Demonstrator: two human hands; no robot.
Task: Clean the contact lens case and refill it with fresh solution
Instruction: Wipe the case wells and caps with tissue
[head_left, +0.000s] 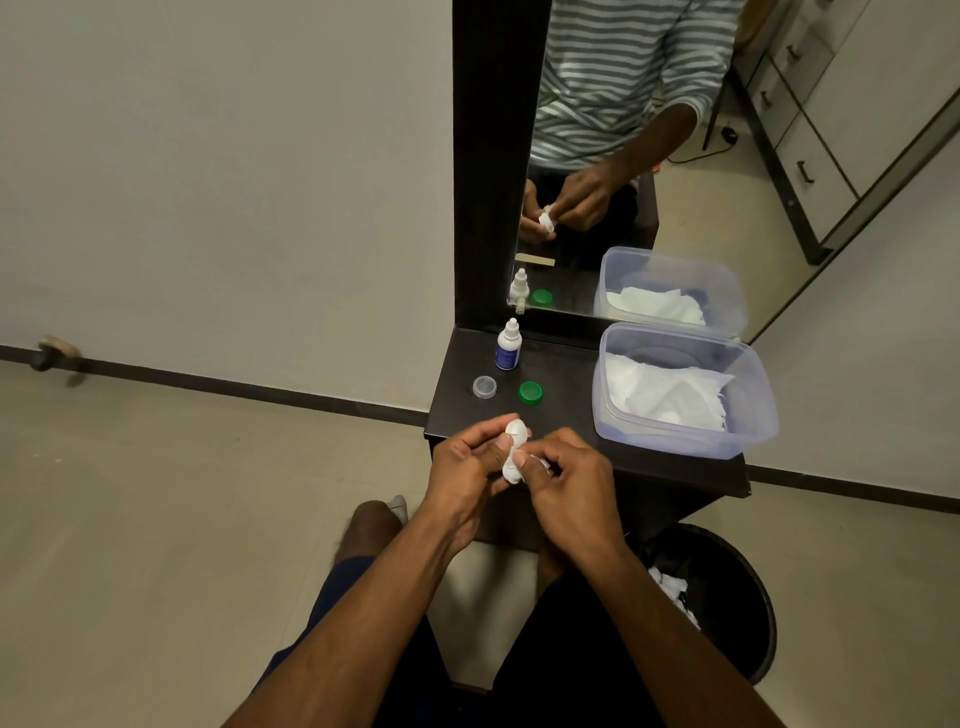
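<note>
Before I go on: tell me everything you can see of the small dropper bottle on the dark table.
The dropper bottle is small, of white plastic as it looks, with a narrow white nozzle cap on top and a dark blue label round its body; the print is too small to read. It stands upright and capped near the back edge of the dark table, just before the mirror, which reflects it. Neither hand touches it.

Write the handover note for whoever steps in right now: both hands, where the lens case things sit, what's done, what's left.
Left hand: grips the white lens case above the table's front edge.
Right hand: pinches a small white tissue against the case.
On the dark table: solution bottle upright at the back, clear cap and green cap lying loose, tub of tissues to the right. Bin with used tissues on the floor.
Done: both caps off.
Left: finish wiping, refill with solution, screw caps on.
</note>
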